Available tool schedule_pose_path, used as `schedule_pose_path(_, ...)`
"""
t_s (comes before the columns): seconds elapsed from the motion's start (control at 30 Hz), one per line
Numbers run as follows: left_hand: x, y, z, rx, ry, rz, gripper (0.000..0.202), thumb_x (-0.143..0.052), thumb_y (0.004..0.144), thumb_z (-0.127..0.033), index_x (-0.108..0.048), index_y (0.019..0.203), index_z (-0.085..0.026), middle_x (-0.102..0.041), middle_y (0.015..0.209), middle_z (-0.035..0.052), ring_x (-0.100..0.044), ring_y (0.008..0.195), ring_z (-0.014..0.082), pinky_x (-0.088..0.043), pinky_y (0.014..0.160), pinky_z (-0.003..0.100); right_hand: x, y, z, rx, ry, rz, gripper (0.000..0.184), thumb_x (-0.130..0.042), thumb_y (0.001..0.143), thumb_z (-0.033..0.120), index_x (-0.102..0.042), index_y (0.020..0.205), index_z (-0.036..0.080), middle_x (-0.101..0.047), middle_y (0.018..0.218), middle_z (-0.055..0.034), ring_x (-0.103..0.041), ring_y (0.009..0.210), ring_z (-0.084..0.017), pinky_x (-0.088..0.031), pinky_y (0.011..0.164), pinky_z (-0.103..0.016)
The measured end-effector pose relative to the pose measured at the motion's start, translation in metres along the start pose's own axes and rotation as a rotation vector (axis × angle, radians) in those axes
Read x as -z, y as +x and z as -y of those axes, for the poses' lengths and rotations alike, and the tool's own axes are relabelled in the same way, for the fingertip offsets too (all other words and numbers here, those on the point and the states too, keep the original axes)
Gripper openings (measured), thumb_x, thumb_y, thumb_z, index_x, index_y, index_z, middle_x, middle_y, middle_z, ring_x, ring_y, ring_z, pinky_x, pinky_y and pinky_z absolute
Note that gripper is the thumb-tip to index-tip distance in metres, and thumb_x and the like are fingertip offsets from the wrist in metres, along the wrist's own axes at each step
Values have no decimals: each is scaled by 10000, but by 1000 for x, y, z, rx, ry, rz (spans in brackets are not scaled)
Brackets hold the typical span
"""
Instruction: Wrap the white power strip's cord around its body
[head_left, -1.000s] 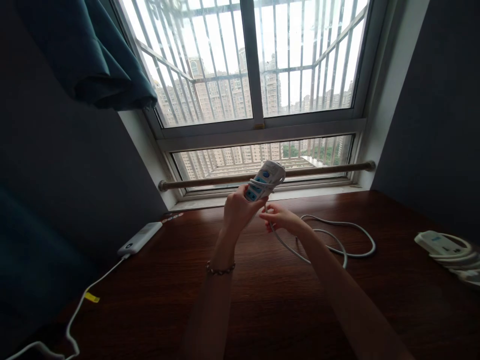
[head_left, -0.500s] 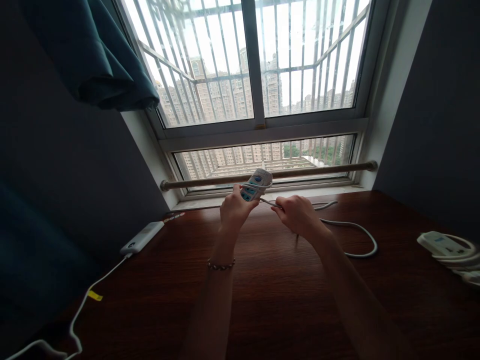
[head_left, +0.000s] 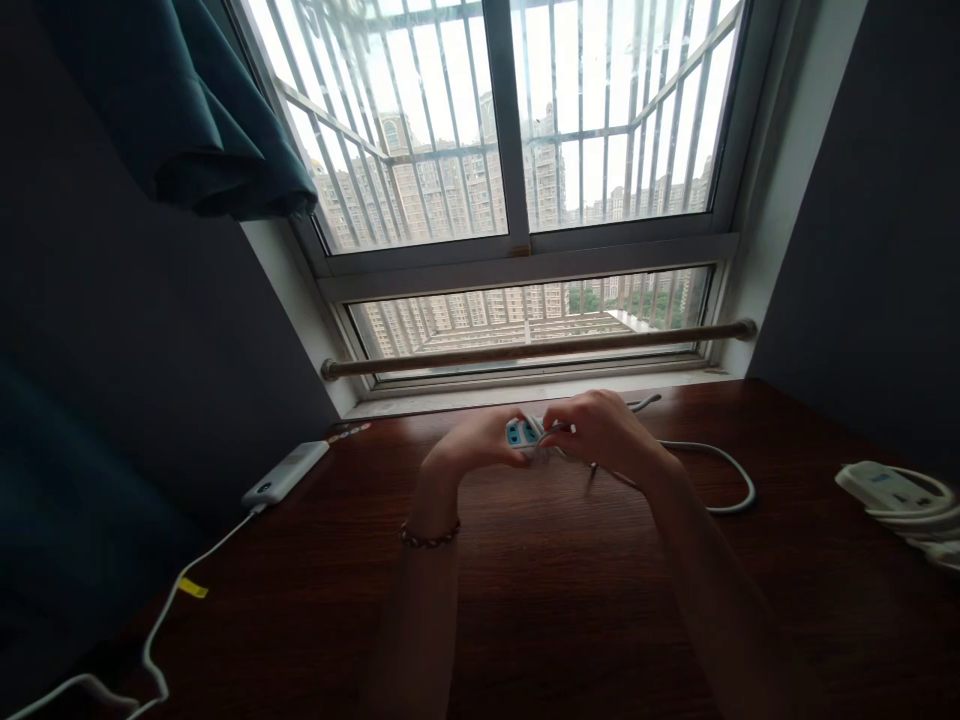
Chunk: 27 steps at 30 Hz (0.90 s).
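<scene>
A small white power strip (head_left: 523,433) with blue-green sockets sits in my left hand (head_left: 480,440), its fingers closed round one end. My right hand (head_left: 600,428) is pressed against the other end and pinches the white cord (head_left: 556,430) where it loops round the strip. Both hands are just above the dark wooden tabletop, near the window. From under my right hand the cord's free length (head_left: 731,465) runs out in a curve over the wood. My right fingers hide part of the strip.
A white power bank (head_left: 286,474) with a cable lies at the left, near a yellow tag (head_left: 193,588). Another white power strip (head_left: 889,488), wound in its cord, lies at the right edge. A rail (head_left: 540,350) crosses the window; a blue curtain (head_left: 217,150) hangs at the upper left.
The power strip has come down from in front of the rail and turned more level. My right hand has moved in against it with the cord, and the loose cord shifted slightly.
</scene>
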<state>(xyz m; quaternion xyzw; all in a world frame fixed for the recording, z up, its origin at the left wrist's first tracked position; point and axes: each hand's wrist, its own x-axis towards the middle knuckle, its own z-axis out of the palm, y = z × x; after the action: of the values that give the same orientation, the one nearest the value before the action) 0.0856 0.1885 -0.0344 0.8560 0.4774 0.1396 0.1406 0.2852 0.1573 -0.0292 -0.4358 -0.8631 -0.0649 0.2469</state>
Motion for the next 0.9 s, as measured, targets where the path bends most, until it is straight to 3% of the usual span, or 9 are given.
schedule_pose_path(0.1,3,-2,-3,-98,-63,134,533,-778,513,-336,-641,1021,-245,-685,894,-36,-609,799,174,-434,694,222,1,0,-11,24,198,-15,184,-703,733,385,-707,782,208,-622,609,28,-524,569,-93,-297,561,-209)
schedule_pose_path(0.2,7,-7,-8,-211,-165,258,623,-776,535,-348,-603,1122,-232,-672,958,-19,-595,838,183,-433,720,230,1,0,-23,101,615,-3,204,-733,697,340,-714,755,145,-556,565,23,-443,520,-77,-304,518,-199)
schedule_pose_path(0.4,10,-18,-23,-357,-230,377,600,-754,578,-355,-589,1127,-176,-641,914,-13,-558,772,174,-427,671,223,-10,2,-31,221,1279,143,164,-766,641,194,-735,798,160,-540,747,-15,-506,664,-110,-385,586,-220)
schedule_pose_path(0.5,10,-20,-31,-428,-271,315,580,-757,579,-347,-593,1099,-149,-629,932,2,-540,801,178,-428,703,224,-20,5,-30,221,1400,126,127,-755,661,244,-733,759,166,-519,741,-16,-514,699,-118,-405,627,-235)
schedule_pose_path(0.7,13,-22,-45,-465,-242,68,538,-767,577,-380,-604,1029,-140,-612,923,1,-529,827,178,-418,775,251,-38,5,-27,116,1593,-2,239,-649,741,424,-696,723,190,-522,855,-31,-513,662,-113,-444,617,-256)
schedule_pose_path(0.8,8,-18,-46,-441,-429,-48,612,-797,547,-325,-548,1079,-154,-606,1023,39,-546,901,199,-426,804,267,-46,7,-28,30,1641,-141,227,-667,702,441,-676,762,222,-578,858,-31,-541,716,-152,-475,687,-288)
schedule_pose_path(0.9,1,-10,-42,-355,-748,-120,682,-799,562,-236,-417,1125,-185,-631,987,52,-586,850,176,-454,741,255,-57,18,-30,-53,1676,-244,221,-692,659,422,-655,703,208,-603,717,-24,-548,646,-166,-486,649,-307)
